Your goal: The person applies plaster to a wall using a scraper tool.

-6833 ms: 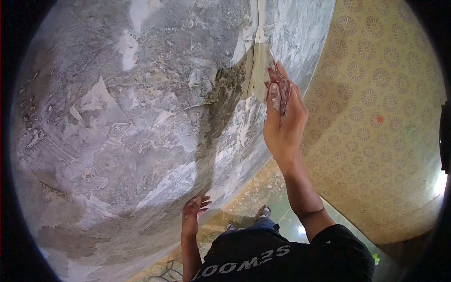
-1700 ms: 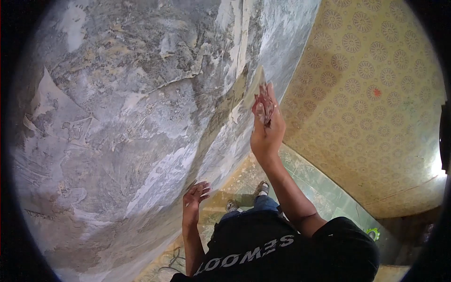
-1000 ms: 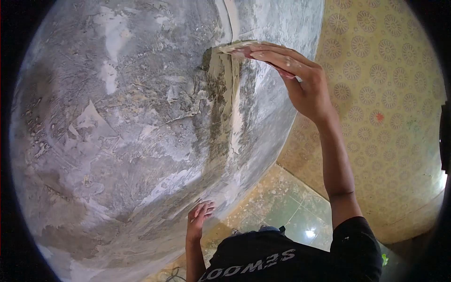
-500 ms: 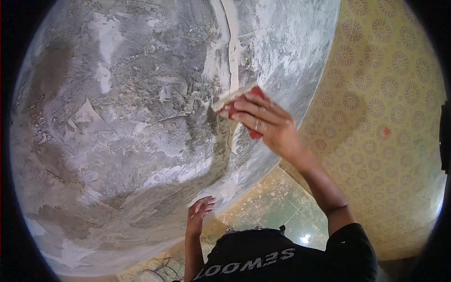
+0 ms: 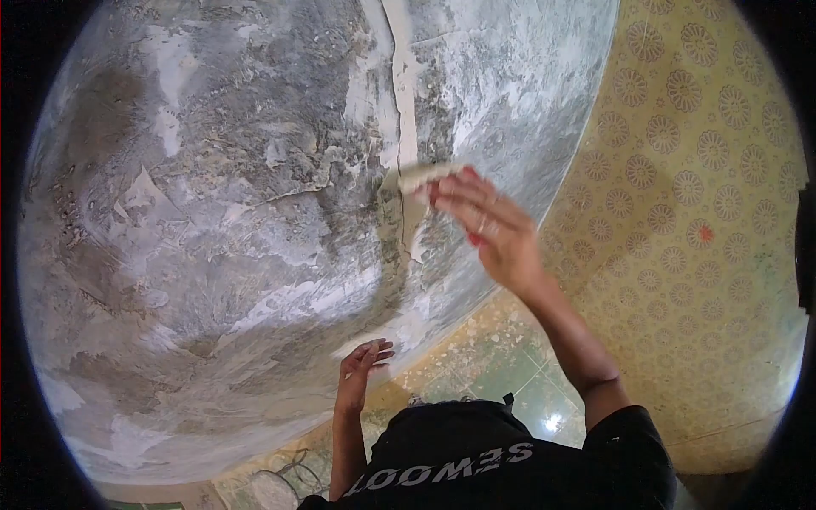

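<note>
My right hand [image 5: 506,242] grips a red scraper [image 5: 432,177] with pale filler smeared along its blade. Its blade end overlaps a cream strip of filler [image 5: 408,119] that runs down the rough grey wall [image 5: 255,153]. White residue coats the fingers of this hand, which is slightly blurred. Lower down, my left hand [image 5: 364,361] hangs close to the foot of the wall, its fingers loosely curved and apart, with nothing visible in them.
To the right stands a yellow wall [image 5: 671,195] with round flower patterns and a small red mark [image 5: 705,233]. Below lies a green tiled floor [image 5: 493,365] spattered white. At the bottom left are a dark cable [image 5: 297,463] and a pale round object [image 5: 274,491].
My right hand has shifted the scraper slightly rightward relative to the filler strip, and the blade is now flatter. My left hand has risen slightly. The whole view has shifted a little.
</note>
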